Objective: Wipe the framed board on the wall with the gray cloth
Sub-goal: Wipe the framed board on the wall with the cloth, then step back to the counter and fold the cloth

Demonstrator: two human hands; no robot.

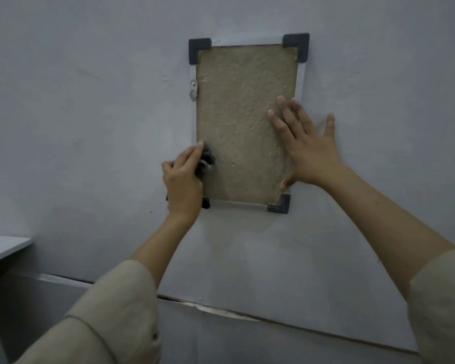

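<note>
Framed board: left hand clutches gray cloth against it; right hand flat, fingers spread.

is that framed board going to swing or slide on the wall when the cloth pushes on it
Probably a little. The framed board seems to hang from a small metal hanger on its left edge, so a sideways push could shift it. The right hand lies flat across its right side, likely steadying it. The gray cloth, bunched in the left hand, looks soft, so it should press gently.
</note>
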